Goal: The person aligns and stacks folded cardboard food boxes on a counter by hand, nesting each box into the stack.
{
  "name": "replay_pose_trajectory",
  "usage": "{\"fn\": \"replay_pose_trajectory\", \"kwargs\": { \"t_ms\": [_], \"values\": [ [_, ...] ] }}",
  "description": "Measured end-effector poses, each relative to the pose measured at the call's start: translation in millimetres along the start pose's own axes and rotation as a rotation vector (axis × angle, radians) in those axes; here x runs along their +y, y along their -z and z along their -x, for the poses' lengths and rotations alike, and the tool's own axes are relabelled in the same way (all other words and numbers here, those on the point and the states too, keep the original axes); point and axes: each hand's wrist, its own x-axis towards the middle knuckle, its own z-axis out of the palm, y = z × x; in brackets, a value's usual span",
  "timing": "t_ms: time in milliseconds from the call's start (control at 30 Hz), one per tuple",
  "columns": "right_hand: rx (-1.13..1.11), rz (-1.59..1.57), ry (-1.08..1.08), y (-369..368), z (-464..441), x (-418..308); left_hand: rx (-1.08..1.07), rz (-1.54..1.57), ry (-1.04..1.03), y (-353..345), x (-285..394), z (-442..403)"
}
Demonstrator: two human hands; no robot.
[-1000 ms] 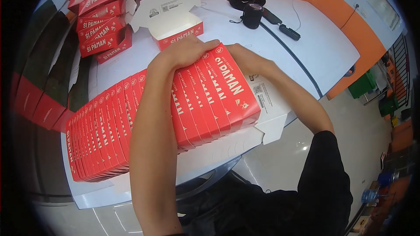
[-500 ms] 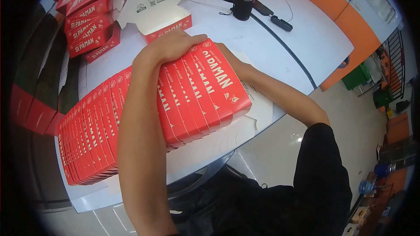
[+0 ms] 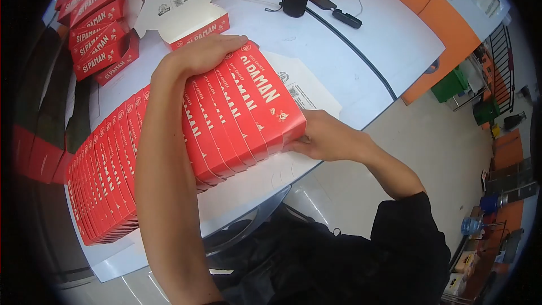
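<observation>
A long row of red cardboard food boxes [image 3: 223, 110], printed "SI PAMAN", stands on edge along the table's near side. My left hand [image 3: 206, 55] reaches across and holds the far edge of the boxes near the right end of the row; some of its fingers are hidden. At the near right corner of the end box, my right hand [image 3: 323, 137] is closed, its fingertips partly hidden by the box. Beside this end box lies an unfolded white flap [image 3: 302, 87] with printing on it.
An open box [image 3: 200, 25] with its white lid up sits behind the row. Stacked red boxes [image 3: 101, 45] are piled at the far left. A black cylindrical device [image 3: 295, 1] and a dark cable [image 3: 355, 51] lie on the white table [image 3: 395, 34].
My right hand has come from behind the end box to its near right corner. My left hand stays on the row's far edge. The whole view has shifted slightly.
</observation>
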Motion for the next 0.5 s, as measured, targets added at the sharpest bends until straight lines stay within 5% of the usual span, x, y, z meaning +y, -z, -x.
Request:
{"fn": "replay_pose_trajectory", "kwargs": {
  "t_ms": [333,500],
  "values": [
    [0.332,-0.045,-0.032,-27.3,12.5,-12.0,0.055,-0.036,0.033,-0.7,-10.7,-10.1],
    [0.299,-0.168,-0.096,-41.5,17.5,-34.3,0.145,-0.154,-0.001,-3.0,-13.5,-14.4]
  ]
}}
